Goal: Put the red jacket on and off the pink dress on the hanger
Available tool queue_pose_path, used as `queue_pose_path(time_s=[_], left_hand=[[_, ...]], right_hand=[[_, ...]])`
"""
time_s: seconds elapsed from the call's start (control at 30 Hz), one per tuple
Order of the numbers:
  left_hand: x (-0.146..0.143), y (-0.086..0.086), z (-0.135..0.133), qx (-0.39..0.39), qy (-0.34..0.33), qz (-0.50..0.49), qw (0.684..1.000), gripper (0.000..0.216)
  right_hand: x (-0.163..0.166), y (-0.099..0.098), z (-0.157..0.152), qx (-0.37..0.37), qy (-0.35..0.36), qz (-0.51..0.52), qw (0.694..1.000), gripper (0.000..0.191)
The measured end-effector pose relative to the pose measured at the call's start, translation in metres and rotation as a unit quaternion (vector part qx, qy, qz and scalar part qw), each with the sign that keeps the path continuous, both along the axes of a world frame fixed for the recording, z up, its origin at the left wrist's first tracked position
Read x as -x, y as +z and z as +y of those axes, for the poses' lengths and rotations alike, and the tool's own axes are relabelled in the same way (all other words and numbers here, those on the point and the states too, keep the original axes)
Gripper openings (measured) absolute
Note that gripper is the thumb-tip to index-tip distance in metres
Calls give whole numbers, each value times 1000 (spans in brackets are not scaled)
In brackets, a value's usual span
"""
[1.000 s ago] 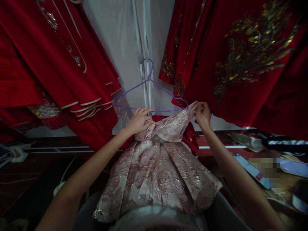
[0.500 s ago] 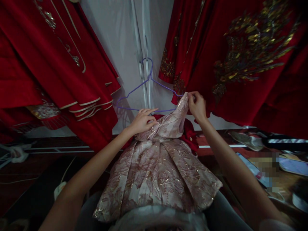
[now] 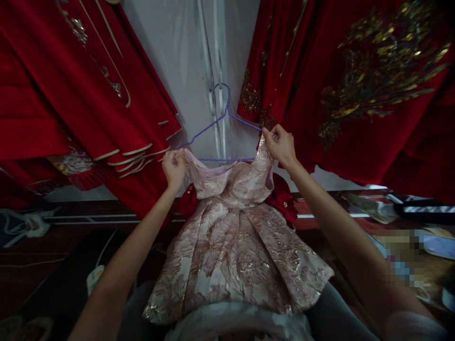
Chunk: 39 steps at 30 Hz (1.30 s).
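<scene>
A pale pink brocade dress (image 3: 227, 255) with gold-glinting flowers lies over my lap, its bodice raised towards a purple wire hanger (image 3: 209, 124). My left hand (image 3: 175, 168) pinches the dress's left shoulder strap close to that end of the hanger. The right strap is gripped between the fingers of my right hand (image 3: 279, 144), by the hanger's other arm. Both straps are drawn apart, so the neckline spreads open with its pink lining showing. Behind the straps, the hanger's ends are partly hidden. Its hook sits at a pale upright rail (image 3: 219, 66).
Red garments with cream trim (image 3: 135, 109) hang at the left; red garments with gold sequins (image 3: 384, 80) hang at the right. Red fabric (image 3: 284, 201) shows behind the dress. A phone (image 3: 441, 244) lies on the right, and a white power strip (image 3: 95, 278) is at lower left.
My left hand has moved left from the bodice and now holds the left strap, spreading the neckline. My right hand has shifted slightly left and up with its strap.
</scene>
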State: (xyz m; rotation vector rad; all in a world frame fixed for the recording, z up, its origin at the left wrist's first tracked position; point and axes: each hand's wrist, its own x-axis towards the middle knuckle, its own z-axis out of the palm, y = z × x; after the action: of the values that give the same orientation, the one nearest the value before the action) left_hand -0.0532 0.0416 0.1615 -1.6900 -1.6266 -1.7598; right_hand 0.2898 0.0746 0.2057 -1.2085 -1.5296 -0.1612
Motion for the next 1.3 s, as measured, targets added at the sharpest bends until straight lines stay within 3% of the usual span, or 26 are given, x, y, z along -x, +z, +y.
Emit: queue_pose_path(time_s=[0.1, 0.17, 0.27, 0.37, 0.47, 0.6, 0.77, 0.87, 0.97, 1.07, 1.17, 1.23, 1.3], left_hand=[[41, -16, 11, 30, 52, -57, 997, 37], [57, -27, 16, 71, 44, -85, 993, 38], [66, -39, 22, 110, 11, -129, 985, 40], [63, -39, 24, 102, 3, -152, 983, 42], [56, -27, 23, 78, -6, -146, 986, 41], [40, 2, 25, 53, -54, -120, 990, 40], [14, 35, 28, 39, -155, -33, 987, 36], [10, 39, 30, 72, -214, -22, 974, 40], [22, 24, 33, 120, -220, -130, 959, 49], [42, -9, 37, 217, -184, -249, 926, 46], [58, -48, 35, 374, -210, -178, 886, 36], [64, -69, 32, 423, -267, -103, 859, 46], [67, -81, 29, 440, -292, -62, 847, 42]], right_hand=[[1, 2, 2, 6, 5, 4, 1000, 50], [1, 3, 2, 7, 10, 5, 1000, 51], [1, 3, 1, 6, 12, 9, 1000, 51], [0, 5, 0, 6, 10, 5, 1000, 51], [-1, 7, -1, 4, 9, -3, 1000, 50], [-2, 8, -2, 4, 12, -10, 1000, 47], [-2, 5, -2, 10, 17, -10, 1000, 45], [-4, 4, -2, 11, 21, -11, 1000, 46], [-5, 4, -1, 13, 27, -9, 1000, 48], [-5, 4, 1, 15, 25, -3, 1000, 48], [-4, 4, 3, 18, 26, -3, 999, 47], [-4, 4, 3, 19, 25, -3, 999, 47], [-4, 4, 2, 19, 22, -1, 1000, 47]])
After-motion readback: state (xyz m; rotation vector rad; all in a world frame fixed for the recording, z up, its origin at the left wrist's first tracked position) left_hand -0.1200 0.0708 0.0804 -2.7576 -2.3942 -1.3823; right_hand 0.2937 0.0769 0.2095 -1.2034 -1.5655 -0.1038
